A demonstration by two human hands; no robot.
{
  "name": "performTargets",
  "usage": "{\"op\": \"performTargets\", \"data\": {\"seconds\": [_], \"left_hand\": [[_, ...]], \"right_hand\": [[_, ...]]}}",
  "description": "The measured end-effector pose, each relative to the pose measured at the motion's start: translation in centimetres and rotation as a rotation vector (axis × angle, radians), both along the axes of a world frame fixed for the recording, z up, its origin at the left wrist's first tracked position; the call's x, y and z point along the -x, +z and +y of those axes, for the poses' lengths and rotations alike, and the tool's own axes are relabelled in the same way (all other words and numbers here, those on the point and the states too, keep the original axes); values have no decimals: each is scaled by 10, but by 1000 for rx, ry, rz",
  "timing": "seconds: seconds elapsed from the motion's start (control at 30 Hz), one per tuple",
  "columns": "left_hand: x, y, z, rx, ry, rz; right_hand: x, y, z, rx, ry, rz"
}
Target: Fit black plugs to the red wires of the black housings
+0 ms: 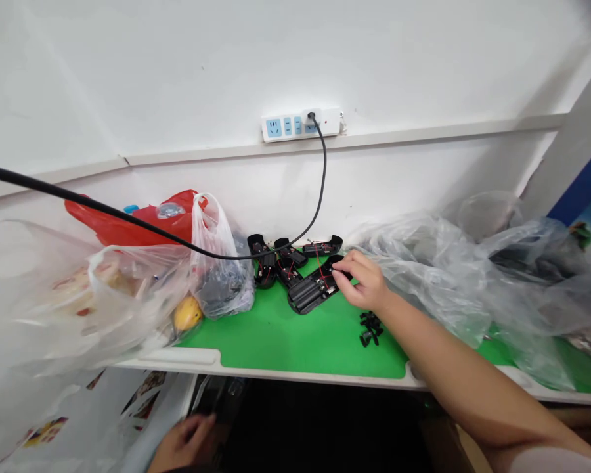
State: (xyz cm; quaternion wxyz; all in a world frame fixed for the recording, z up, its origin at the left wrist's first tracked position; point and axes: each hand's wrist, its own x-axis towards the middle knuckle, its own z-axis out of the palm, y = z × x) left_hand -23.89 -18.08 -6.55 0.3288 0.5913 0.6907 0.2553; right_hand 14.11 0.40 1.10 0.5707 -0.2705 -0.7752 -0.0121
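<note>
My right hand [360, 278] reaches over the green table mat. Its thumb and forefinger pinch the curved end of a black plastic housing [308, 294], which has long dark cylinders inside and thin red wires. Behind and left of it lie similar black housings, among them one upright at the left [264, 266], one in the middle [293, 253] and one near the wall [322, 247]. Small black parts [370, 327] are heaped below my right wrist. Low in the view, off the table's front edge, my left hand [186, 439] has its fingers curled, with nothing visible in them.
A black cable [324, 164] runs from the wall power strip [301, 125] and crosses in front of the housings. Plastic bags [219, 263] stand on the left, by a yellow fruit-like object [188, 313]. Clear plastic bags [443, 276] cover the right side.
</note>
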Motion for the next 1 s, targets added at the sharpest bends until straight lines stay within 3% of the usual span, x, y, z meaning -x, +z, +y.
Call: {"op": "performTargets", "data": {"seconds": [0.1,0.2,0.3,0.4,0.6,0.7,0.83,1.0], "left_hand": [[-38,44,34,53,-139,-291],[-97,87,74,58,-206,-619],[-154,103,112,299,-395,-895],[-198,95,142,458,-508,-1097],[-251,72,182,244,-366,-1162],[-255,65,192,172,-331,-1118],[-240,56,199,62,-391,-1038],[-231,46,207,-237,-468,-944]], "right_hand": [[0,4,-6,-33,91,-7],[1,7,-10,-24,130,-11],[1,8,-9,-15,165,-47],[-3,7,-2,-29,181,-104],[-21,8,15,-13,-32,-46],[-25,8,18,-37,-116,-9],[-18,5,13,-46,-121,-235],[0,-7,5,122,-149,-354]]}}
